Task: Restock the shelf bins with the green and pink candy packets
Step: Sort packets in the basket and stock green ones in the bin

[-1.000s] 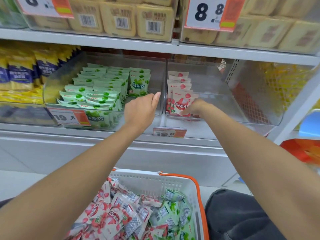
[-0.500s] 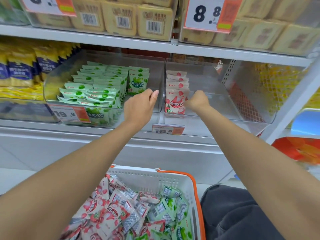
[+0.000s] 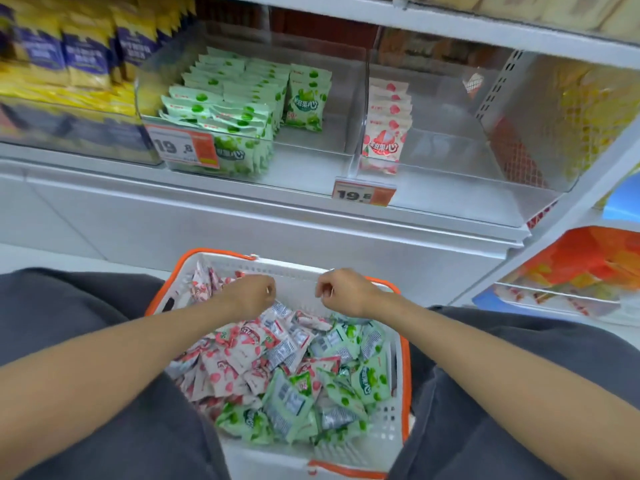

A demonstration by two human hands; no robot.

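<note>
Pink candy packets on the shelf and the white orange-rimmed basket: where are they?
Pink candy packets [image 3: 382, 147]: head view, front packet's face.
White orange-rimmed plastic basket [image 3: 291, 270]: head view, far wall.

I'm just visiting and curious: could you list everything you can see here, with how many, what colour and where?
green candy packets: many, green, rows in left clear bin
pink candy packets: one short row, pink-white, left side of right clear bin
loose packets: heap, pink and green mixed, in basket
basket: one, white with orange rim, between the legs
price tags: two, white-orange, below the bins' fronts
yellow bags: several, yellow-blue, shelf far left
trousers: dark grey, both sides of basket
left hand: fingers curled, over basket
right hand: fingers curled, near basket's far rim
</note>
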